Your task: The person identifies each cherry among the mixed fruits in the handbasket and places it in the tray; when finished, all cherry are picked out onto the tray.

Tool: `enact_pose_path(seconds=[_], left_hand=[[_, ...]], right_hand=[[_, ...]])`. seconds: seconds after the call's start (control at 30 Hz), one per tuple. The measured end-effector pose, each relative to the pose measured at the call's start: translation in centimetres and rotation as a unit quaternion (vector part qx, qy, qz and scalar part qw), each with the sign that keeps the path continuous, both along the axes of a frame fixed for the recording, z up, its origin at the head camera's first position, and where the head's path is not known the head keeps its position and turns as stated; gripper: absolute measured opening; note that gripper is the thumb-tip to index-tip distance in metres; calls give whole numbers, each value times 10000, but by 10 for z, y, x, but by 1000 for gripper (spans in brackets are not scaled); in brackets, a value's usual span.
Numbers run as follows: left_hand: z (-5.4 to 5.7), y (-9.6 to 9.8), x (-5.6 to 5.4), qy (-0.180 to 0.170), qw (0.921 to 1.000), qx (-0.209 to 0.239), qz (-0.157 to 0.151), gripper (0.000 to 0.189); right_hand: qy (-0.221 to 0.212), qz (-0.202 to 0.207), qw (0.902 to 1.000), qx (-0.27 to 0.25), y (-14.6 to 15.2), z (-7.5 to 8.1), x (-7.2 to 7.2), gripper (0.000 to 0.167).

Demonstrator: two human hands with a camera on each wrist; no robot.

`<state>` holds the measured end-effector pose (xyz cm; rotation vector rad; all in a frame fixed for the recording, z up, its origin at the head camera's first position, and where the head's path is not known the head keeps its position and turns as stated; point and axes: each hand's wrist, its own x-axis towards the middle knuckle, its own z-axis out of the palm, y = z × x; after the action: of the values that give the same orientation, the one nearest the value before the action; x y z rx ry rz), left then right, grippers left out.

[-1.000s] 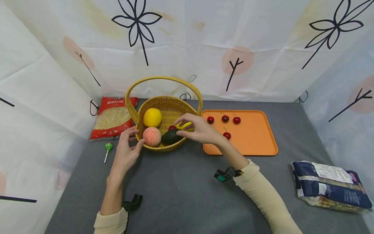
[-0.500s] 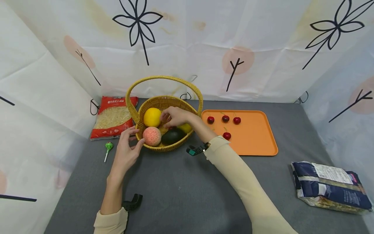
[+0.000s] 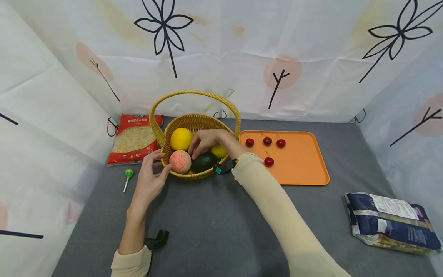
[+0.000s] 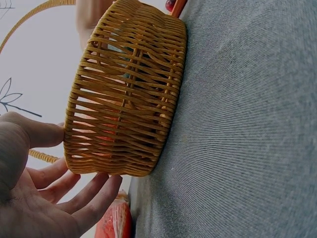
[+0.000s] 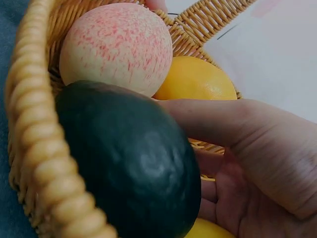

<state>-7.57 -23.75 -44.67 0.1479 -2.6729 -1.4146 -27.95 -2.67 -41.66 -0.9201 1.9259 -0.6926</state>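
A yellow wicker basket (image 3: 204,122) with a tall handle holds a speckled pink peach (image 3: 180,161), a round yellow-orange fruit (image 3: 180,139), a dark green avocado (image 3: 203,162) and another yellow fruit (image 3: 219,150). At the basket's left rim, my left hand (image 3: 149,177) grips the wicker; thumb and fingers touch its wall (image 4: 124,94) in the left wrist view. My right hand (image 3: 207,140) reaches down inside, between the peach and avocado, and pinches a red cherry (image 3: 192,156), mostly hidden by the fingers. In the right wrist view the avocado (image 5: 133,158) covers the fingertips.
An orange tray (image 3: 297,161) with several cherries (image 3: 268,161) lies right of the basket. A red pasta bag (image 3: 133,140) and a green lollipop (image 3: 129,174) lie to the left. At far right lies a dark blue packet (image 3: 391,219). Printed cloth hangs behind.
My right hand has moved from the basket's right side leftward and down among the fruit. The cherry has shifted left to its fingertips. The left hand stays put.
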Motion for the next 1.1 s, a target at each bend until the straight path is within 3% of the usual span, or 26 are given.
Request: enact_pose_path(seconds=[0.13,0.37,0.6,0.87,1.1], left_hand=[[0,0,0,16,10000,-19,-5,49],[0,1,-1,-2,10000,-17,-30,49],[1,0,0,-34,10000,31,-17,49],[1,0,0,-15,10000,33,-4,49],[1,0,0,-55,10000,55,-7,49]], right_hand=[[-100,-76,9999,104,-3,0,1,35],[-39,-272,9993,-247,0,2,2,34],[782,-113,9946,-679,10,14,7,34],[987,-34,9870,-1269,34,40,26,37],[1054,-109,9788,-1755,72,59,49,35]])
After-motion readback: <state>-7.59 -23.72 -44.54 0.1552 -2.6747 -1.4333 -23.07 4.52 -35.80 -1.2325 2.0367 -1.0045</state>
